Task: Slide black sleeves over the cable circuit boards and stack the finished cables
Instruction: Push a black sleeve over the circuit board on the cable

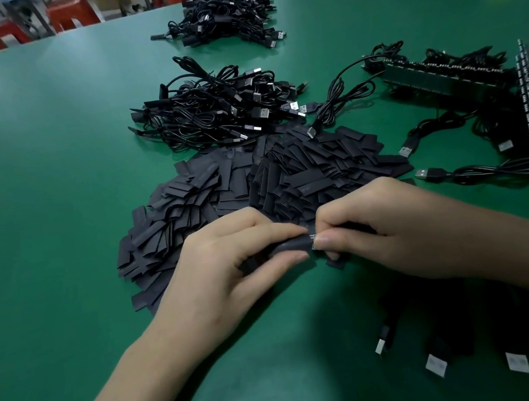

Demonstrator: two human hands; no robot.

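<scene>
Two hands fit a flat black sleeve (292, 243) over a small circuit board (313, 237) above the matte green table (43, 166).

By the near edge, white plug labels (436, 365) are too blurred to read. The left hand (230, 257) pinches the sleeve and the right hand (381, 226) pinches the board's end. Beyond them lie a heap of loose black sleeves (286, 169), then a stack of finished black USB cables (224, 109). Red plastic stools (70, 12) stand past the far edge.
</scene>
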